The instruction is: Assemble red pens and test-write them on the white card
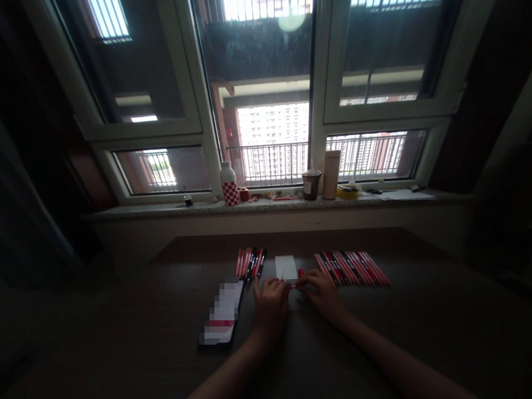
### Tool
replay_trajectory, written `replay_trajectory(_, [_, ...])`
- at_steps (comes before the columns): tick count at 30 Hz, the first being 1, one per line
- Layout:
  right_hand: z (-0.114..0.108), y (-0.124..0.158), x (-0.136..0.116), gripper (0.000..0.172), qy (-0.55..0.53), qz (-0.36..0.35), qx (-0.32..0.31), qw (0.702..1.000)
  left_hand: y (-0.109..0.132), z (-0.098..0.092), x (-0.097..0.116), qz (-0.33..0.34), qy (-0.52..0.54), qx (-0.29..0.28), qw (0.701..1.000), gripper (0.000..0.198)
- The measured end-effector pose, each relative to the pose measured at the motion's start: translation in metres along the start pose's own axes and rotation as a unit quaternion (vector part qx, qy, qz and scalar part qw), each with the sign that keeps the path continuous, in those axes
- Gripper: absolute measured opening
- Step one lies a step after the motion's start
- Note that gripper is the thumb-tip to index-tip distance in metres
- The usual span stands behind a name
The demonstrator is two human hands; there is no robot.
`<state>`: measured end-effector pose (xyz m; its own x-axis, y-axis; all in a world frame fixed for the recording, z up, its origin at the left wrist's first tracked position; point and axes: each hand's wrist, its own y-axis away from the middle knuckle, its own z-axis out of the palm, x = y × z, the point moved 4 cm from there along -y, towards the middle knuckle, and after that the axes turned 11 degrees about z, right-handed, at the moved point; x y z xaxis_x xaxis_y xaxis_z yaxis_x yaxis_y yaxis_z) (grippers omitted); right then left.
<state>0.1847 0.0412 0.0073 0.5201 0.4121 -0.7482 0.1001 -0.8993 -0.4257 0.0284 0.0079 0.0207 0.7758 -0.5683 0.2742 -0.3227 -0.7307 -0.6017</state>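
Over the middle of the dark table, my left hand point(272, 302) pinches a slim red pen part point(292, 287), mostly hidden by the fingers. My right hand point(320, 289) has its fingertips closed on the other end of it. A small white square of paper point(286, 266) lies just beyond both hands, with a short red cap point(301, 273) at its right corner. To the left is a small row of red and black pens point(251, 262). A longer row of similar pens point(351, 268) lies beyond my right hand.
A phone point(222, 313) with a blurred-out screen lies left of my left hand. Along the windowsill point(166, 209) stand a red-checked bottle point(229, 185), a lidded drink cup point(311, 184), a tall tumbler point(331, 174) and a yellow tape roll point(347, 192).
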Motion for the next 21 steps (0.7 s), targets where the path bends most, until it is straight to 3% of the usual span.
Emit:
replay_trajectory(8, [0.0016, -0.0002, 0.0018, 0.009, -0.004, -0.001, -0.013, 1.0, 0.0001, 0.0031, -0.0022, -0.011, -0.028, -0.018, 0.999, 0.019])
replay_trajectory(21, [0.0021, -0.0017, -0.0007, 0.009, 0.021, -0.025, -0.029, 0.999, 0.0007, 0.0054, -0.0092, -0.008, 0.014, 0.013, 1.0, 0.012])
